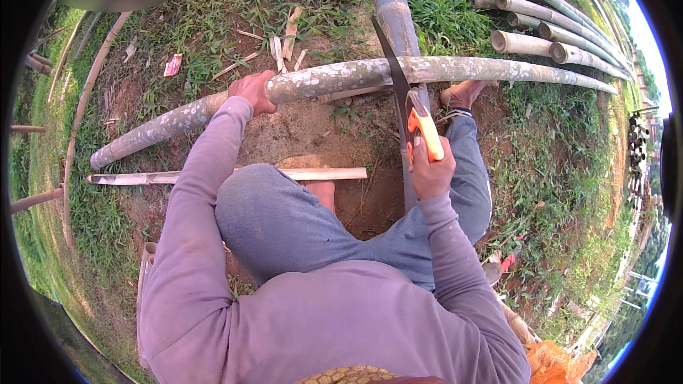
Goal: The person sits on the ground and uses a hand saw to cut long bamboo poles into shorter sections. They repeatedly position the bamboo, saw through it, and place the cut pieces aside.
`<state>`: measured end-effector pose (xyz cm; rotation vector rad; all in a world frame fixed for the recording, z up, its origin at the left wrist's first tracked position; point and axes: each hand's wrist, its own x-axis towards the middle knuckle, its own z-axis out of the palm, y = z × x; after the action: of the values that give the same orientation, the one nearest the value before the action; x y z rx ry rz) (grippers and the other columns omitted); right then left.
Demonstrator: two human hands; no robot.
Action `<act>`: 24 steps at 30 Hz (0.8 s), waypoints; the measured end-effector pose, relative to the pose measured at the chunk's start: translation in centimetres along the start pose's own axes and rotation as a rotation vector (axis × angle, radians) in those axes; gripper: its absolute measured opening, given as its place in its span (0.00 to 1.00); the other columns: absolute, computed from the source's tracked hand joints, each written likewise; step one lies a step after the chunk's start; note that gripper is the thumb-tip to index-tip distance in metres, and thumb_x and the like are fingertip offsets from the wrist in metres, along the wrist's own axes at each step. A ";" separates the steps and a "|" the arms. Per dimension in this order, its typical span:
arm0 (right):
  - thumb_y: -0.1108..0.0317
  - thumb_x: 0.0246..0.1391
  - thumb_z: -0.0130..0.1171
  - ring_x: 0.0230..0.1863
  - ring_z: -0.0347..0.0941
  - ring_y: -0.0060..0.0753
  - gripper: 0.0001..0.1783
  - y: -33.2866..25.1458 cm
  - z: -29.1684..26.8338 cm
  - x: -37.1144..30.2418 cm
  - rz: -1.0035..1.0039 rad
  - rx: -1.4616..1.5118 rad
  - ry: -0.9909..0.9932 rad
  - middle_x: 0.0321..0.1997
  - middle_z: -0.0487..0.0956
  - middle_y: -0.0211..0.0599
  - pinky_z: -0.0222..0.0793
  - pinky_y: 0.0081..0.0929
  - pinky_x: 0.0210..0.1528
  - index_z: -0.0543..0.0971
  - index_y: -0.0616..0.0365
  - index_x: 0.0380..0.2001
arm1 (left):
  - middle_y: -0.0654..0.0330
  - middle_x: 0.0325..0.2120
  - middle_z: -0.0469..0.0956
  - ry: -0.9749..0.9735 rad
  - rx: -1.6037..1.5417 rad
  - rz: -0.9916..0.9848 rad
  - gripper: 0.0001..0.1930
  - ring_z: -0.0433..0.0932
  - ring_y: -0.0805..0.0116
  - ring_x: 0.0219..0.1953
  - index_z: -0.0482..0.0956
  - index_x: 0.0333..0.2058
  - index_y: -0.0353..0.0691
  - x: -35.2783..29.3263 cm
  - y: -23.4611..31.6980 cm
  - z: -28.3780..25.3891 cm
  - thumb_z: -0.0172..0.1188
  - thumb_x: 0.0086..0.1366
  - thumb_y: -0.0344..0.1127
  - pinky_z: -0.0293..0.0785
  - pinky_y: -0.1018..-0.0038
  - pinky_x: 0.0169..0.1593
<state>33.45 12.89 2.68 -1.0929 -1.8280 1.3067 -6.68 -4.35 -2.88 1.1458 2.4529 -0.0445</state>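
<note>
A long bamboo pole (327,80), mottled with white patches, lies across in front of me. It crosses over a thicker grey bamboo length (400,25) that runs away from me along the ground. My left hand (252,92) is closed round the pole, left of that crossing. In my right hand (434,174) is a handsaw (425,131) with an orange handle, its fingers wrapped round the grip. The dark saw blade stands against the pole near the crossing, its tip pointing away from me. How deep the blade sits in the bamboo, I cannot tell.
My bare right foot (466,92) is just nearer than the pole, right of the blade. A split bamboo strip (334,173) lies by my left knee. Bamboo poles (555,48) are stacked at far right. Offcuts (290,32) and a red-and-white packet (173,65) lie beyond the pole.
</note>
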 end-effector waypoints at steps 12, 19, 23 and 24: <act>0.72 0.66 0.71 0.26 0.75 0.19 0.10 3.9 -0.2 -0.2 -0.109 -0.040 0.049 0.27 0.80 0.32 0.71 0.26 0.31 0.82 0.64 0.45 | 0.51 0.54 0.86 0.035 -0.011 0.003 0.43 0.84 0.47 0.58 0.75 0.62 0.51 0.4 0.5 0.2 0.82 0.46 0.48 0.80 0.53 0.62; 0.68 0.68 0.70 0.28 0.73 0.14 0.12 3.0 -1.3 -1.2 -0.073 0.111 0.056 0.30 0.81 0.26 0.71 0.21 0.32 0.82 0.65 0.48 | 0.54 0.54 0.84 0.105 0.016 0.010 0.41 0.84 0.48 0.58 0.75 0.60 0.50 -0.3 1.8 -0.4 0.82 0.48 0.49 0.80 0.52 0.60; 0.68 0.70 0.69 0.29 0.74 0.14 0.12 1.9 -2.0 0.5 -0.170 0.081 0.077 0.30 0.82 0.27 0.71 0.20 0.32 0.81 0.65 0.47 | 0.55 0.55 0.84 0.148 0.034 0.021 0.40 0.84 0.49 0.58 0.75 0.60 0.50 0.5 2.1 -1.4 0.82 0.48 0.49 0.79 0.52 0.60; 0.67 0.71 0.67 0.27 0.73 0.13 0.11 1.4 -1.9 1.0 -0.190 0.079 0.073 0.30 0.81 0.26 0.70 0.18 0.30 0.80 0.64 0.46 | 0.55 0.55 0.84 0.163 0.044 0.030 0.40 0.84 0.49 0.58 0.75 0.60 0.51 1.0 2.0 -2.1 0.82 0.48 0.49 0.79 0.52 0.60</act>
<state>34.97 14.79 1.98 -0.8901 -1.7638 1.2016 -6.49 -1.89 -1.06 1.2494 2.5879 0.0040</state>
